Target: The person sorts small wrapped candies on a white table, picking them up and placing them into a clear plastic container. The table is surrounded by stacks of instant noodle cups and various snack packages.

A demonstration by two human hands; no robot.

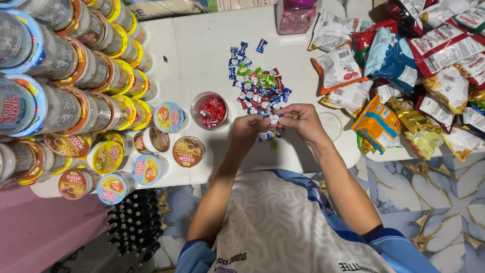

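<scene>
My left hand [247,129] and my right hand [299,120] meet over the white table [197,55], both pinching one small wrapped candy [274,119] between their fingertips. Just beyond the hands lies a loose pile of small wrapped candies [258,83] in blue, green, red and white wrappers. A few more candies [268,136] lie under the hands. A small clear round tub [209,111] with red-wrapped candies inside stands left of my left hand.
Stacks of cup noodles [76,91] lie on their sides along the left. Snack bags [404,65] are heaped at the right. A pink jar [295,15] stands at the far edge; a clear round lid [331,125] lies by my right wrist. Dark bottles [136,222] stand below the table.
</scene>
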